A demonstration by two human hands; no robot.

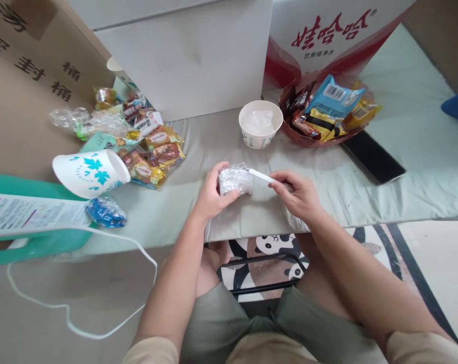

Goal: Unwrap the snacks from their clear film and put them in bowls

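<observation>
— What is on the tabletop (411,151)?
— A white paper bowl (260,123) with clear wrap inside. Beside it sits a red basket (320,137) full of snacks, and a black phone (373,156) lies just by that.
— And on the other side?
— A paper cup (89,173) lies tipped over near a heap of candy packets (153,154). A blue wrapper (106,211) is near the cup.

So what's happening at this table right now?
A seated person holds a small clear plastic packet in the left hand, just above the table. The right hand pinches a thin white strip that reaches to the packet. Behind the hands stands a paper bowl with something clear inside. A basket of wrapped snacks sits to its right, with a black phone beside it. More snack wrappers and a tipped paper cup lie on the left.
</observation>
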